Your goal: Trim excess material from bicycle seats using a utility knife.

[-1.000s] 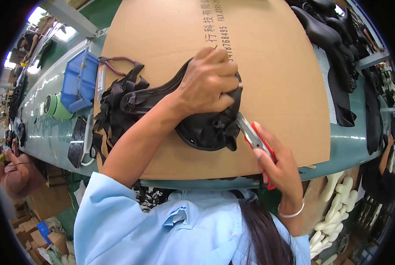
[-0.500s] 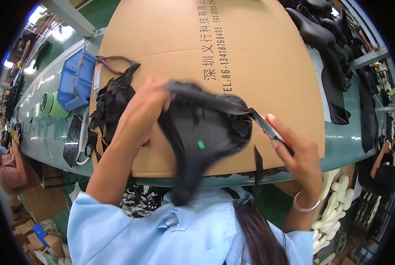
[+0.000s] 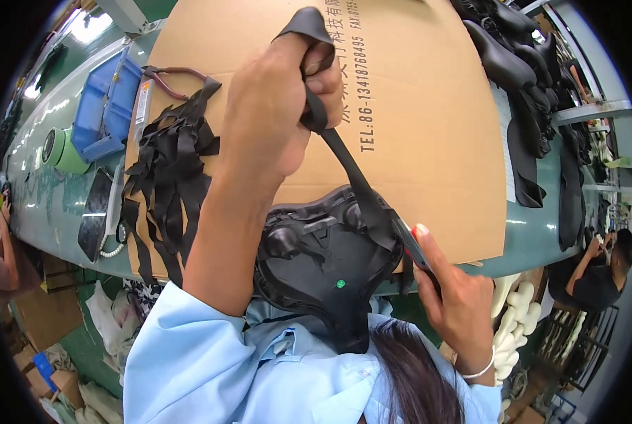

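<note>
A black bicycle saddle [image 3: 323,265] lies with its hollow underside up at the front edge of the cardboard, its nose toward my body. My left hand [image 3: 273,106] is closed in a fist around a strip of black cover material [image 3: 347,162], held high over the cardboard. The strip runs taut from that fist down to the saddle's right rim. My right hand [image 3: 453,290] grips a utility knife [image 3: 418,251] with a red part, its tip at the rim where the strip meets the saddle. A small green mark shows inside the shell.
Under the work lies a large cardboard sheet [image 3: 443,169]. On its left are a heap of black offcuts [image 3: 171,159] and red-handled pliers [image 3: 174,81], near a blue bin [image 3: 107,106] and a green tape roll [image 3: 61,150]. Black saddles [image 3: 499,56] are piled at the right. A co-worker [image 3: 598,272] sits beyond.
My left hand has moved from the saddle up and away, pulling a long strip off its edge. The saddle has come lower, toward my body, and the knife has moved down with it.
</note>
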`<state>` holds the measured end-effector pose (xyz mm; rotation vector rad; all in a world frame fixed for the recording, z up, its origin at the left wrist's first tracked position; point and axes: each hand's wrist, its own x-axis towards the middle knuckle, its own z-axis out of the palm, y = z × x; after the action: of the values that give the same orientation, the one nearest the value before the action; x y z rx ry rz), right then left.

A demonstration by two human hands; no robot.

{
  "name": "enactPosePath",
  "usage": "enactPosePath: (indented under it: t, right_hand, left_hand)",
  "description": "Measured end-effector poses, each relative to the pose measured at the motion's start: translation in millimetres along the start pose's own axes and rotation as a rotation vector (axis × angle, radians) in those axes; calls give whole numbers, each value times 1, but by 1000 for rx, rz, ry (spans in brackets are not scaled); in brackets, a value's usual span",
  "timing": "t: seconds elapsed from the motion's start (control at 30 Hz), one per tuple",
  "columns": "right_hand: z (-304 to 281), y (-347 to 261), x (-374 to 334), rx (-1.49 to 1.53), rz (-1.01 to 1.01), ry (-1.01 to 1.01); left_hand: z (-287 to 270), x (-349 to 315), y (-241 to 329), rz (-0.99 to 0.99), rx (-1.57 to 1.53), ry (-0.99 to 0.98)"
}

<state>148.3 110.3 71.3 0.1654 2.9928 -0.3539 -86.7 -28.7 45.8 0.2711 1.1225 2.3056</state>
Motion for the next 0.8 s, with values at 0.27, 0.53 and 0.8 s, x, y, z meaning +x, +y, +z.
enactPosePath:
  t: [0.27,0.53,0.8]
  right_hand:
    - [23,-17,-33,289,204,47]
    - [65,5,46,1163,348,368]
    - [30,61,75,1259,319,1039]
  left_hand:
    - [-38,-9,34,1097,1290,647]
    - [-44,-33,-9,-378,1228,-490]
    - [-130,146,32,-29,106,380]
